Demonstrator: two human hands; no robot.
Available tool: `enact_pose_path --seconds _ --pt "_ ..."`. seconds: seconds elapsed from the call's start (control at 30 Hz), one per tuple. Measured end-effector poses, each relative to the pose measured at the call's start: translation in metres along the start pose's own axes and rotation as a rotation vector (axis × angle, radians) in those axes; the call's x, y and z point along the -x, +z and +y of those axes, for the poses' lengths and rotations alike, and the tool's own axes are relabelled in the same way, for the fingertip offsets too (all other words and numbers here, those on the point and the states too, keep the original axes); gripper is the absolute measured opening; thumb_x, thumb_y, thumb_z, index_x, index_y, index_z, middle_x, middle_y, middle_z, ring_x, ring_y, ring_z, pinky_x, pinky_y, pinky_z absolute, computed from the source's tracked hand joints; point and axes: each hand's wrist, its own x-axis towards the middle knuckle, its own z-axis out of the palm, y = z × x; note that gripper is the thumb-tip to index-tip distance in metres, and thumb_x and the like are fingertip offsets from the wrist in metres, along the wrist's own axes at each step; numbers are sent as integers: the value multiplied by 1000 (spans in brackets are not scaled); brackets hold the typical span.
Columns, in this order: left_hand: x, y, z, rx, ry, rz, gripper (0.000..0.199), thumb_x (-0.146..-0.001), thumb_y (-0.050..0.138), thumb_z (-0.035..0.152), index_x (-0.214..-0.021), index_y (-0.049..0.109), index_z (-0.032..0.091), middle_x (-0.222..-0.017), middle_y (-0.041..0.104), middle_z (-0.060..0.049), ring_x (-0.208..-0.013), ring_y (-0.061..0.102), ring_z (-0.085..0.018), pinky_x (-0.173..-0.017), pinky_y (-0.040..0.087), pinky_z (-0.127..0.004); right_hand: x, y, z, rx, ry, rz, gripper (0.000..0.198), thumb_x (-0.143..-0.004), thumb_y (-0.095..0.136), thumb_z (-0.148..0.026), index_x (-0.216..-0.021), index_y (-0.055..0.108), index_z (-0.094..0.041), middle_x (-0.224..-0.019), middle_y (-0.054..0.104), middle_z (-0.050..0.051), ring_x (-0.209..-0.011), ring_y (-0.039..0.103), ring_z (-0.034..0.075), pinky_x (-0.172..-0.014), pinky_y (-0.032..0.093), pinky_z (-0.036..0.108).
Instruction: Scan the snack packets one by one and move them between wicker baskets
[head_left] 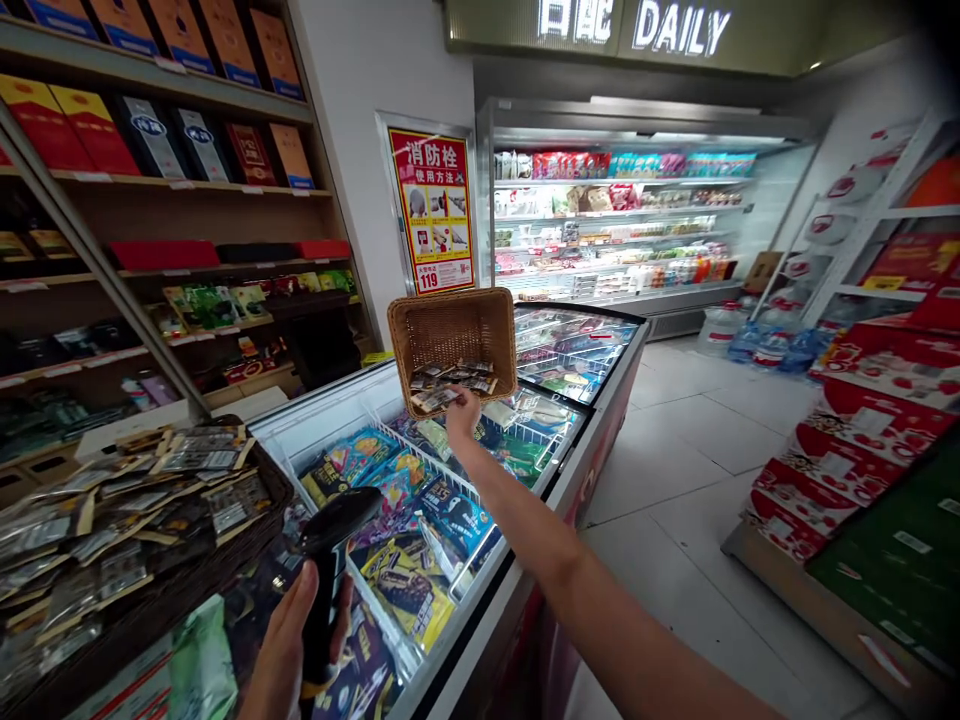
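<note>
My left hand (289,635) is wrapped round the handle of a black handheld barcode scanner (324,590), above the freezer's near left edge. My right arm stretches forward over the freezer. At the low front rim of a tan wicker basket (453,340), my right hand (463,410) is closed, its fingertips pinching a small packet (448,396). More small packets (474,372) lie inside this basket, which faces me with its opening. To the left, a dark wicker basket (270,470) is heaped with similar flat packets (124,540).
The chest freezer (540,500) holds colourful ice-cream bags (405,590) in wire baskets. Shelves of boxes (232,225) line the left wall. Stacked red cartons (847,450) stand on the right beside the tiled floor (690,520). A lit open fridge (615,210) is at the back.
</note>
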Motion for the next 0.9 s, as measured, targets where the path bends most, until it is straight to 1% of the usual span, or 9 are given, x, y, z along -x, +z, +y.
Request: enact_pose_path --seconds 0.1,0.23,0.37,0.5,0.63,0.7,0.77,0.83,0.9 --pt "3 1 2 -27 -6 0 70 -72 74 86 -90 67 19 -50 45 5 -43 35 -10 -40 33 -22 -49 -6 -22 -6 197 212 54 -81 48 -10 -129 72 -14 -133 62 19 -112 64 28 -95 53 38" --pt "0 -1 1 -36 -21 -18 72 -69 76 86 -91 66 19 -53 46 6 -42 36 -10 -40 33 -23 -90 -7 -38 -22 266 106 78 -72 56 -7 -148 59 -23 -150 48 21 -123 58 32 -95 52 41" --pt "0 2 -2 -16 -9 -2 69 -71 76 84 -86 63 19 -55 50 5 -42 38 -9 -40 32 -22 -64 -2 -29 72 237 84 69 -68 60 -6 -135 64 -18 -148 46 23 -133 49 38 -108 46 53" --pt "1 6 -5 -3 -28 -19 70 -70 74 87 -85 59 20 -61 56 4 -41 42 -8 -40 30 -22 -16 15 -39 194 -51 -6 44 -77 57 -5 -120 65 -15 -140 51 24 -135 49 37 -116 38 55" --pt "-1 3 -9 30 -63 43 72 -68 74 89 -85 57 21 -63 57 5 -41 44 -8 -40 32 -22 25 72 -92 110 -338 -340 30 -91 55 -10 -116 68 -19 -129 62 16 -115 62 29 -107 47 43" --pt "-2 1 -12 53 -79 54 72 -68 74 88 -85 56 21 -65 58 5 -41 45 -7 -40 32 -22 52 112 -123 99 -476 -674 22 -92 59 -13 -109 71 -22 -120 69 10 -103 66 26 -97 52 39" --pt "-3 0 -14 58 -79 59 72 -68 74 88 -85 56 21 -68 60 4 -41 45 -6 -41 33 -22 80 152 -150 182 -598 -1019 16 -92 66 -17 -105 72 -23 -118 72 9 -105 67 28 -94 52 40" --pt "-5 0 -16 49 -73 56 75 -66 73 91 -84 55 21 -71 62 4 -40 46 -6 -40 32 -23 105 188 -168 292 -622 -1125 18 -92 70 -20 -109 71 -22 -128 71 12 -116 65 32 -96 51 41" --pt "-6 -1 -16 46 -77 50 77 -62 72 94 -82 54 21 -69 61 4 -39 46 -7 -39 32 -23 122 215 -177 388 -558 -1100 29 -91 74 -23 -119 68 -19 -137 68 18 -130 59 37 -101 49 44"
